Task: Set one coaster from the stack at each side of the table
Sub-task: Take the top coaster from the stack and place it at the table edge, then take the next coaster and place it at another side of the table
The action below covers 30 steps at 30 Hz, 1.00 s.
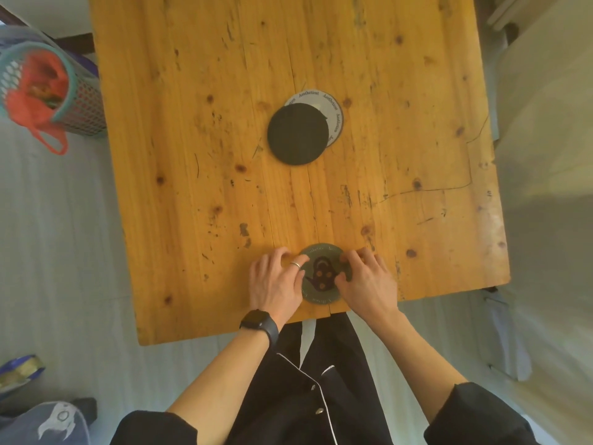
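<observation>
Beyond the green coaster [322,273] we steady at the table's [179,175] near edge, left hand [276,282] and right hand [365,279] fingers spread on its rim, the stack [303,130] lies straight ahead, mid-table, equally reachable.

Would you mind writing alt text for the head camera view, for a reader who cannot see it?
Seen from above, a person's left hand and right hand rest on either side of a green coaster lying flat at the near edge of a wooden table. Near the table's centre sits the remaining stack, a black coaster offset over a pale printed one.
</observation>
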Each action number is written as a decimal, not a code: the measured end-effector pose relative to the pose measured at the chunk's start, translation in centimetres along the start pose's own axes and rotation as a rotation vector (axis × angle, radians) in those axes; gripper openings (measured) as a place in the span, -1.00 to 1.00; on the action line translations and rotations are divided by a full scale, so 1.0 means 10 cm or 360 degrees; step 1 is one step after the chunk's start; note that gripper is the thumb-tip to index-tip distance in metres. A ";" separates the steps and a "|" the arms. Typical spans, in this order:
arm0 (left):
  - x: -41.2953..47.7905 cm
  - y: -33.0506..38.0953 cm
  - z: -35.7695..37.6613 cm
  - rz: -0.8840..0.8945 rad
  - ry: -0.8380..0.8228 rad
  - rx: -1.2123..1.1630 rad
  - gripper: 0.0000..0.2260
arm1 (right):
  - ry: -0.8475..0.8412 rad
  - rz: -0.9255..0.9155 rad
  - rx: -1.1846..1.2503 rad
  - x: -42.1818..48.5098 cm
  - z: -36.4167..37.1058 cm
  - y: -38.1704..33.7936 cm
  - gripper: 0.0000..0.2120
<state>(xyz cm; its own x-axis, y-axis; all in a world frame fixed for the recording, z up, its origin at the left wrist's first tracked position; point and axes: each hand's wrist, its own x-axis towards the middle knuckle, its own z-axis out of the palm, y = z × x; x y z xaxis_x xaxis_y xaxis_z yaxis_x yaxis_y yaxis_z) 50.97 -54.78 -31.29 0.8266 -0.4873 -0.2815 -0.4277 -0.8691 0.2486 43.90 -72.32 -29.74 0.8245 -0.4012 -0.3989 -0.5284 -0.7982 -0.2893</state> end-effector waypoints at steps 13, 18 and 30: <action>1.57 -0.54 -0.33 -0.0226 0.0015 0.0039 -0.31 | 0.0151 0.0178 0.0432 1.53 -0.67 -0.68 -0.40; 1.58 -0.61 -0.21 -0.0243 -0.0034 0.0065 -0.33 | 0.0209 0.0247 0.0318 1.90 -0.59 -0.86 -0.26; 1.65 -0.65 -0.22 -0.0238 -0.0150 0.0009 -0.33 | 0.0274 0.0520 0.0642 1.99 -0.52 -1.03 -0.35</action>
<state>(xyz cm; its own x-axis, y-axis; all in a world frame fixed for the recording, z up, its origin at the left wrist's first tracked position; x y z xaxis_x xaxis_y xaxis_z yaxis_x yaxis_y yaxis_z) 68.23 -57.00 -35.48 0.8433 -0.3580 -0.4009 -0.3047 -0.9329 0.1920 66.81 -74.46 -30.19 0.6078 -0.6941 -0.3856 -0.7703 -0.3976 -0.4985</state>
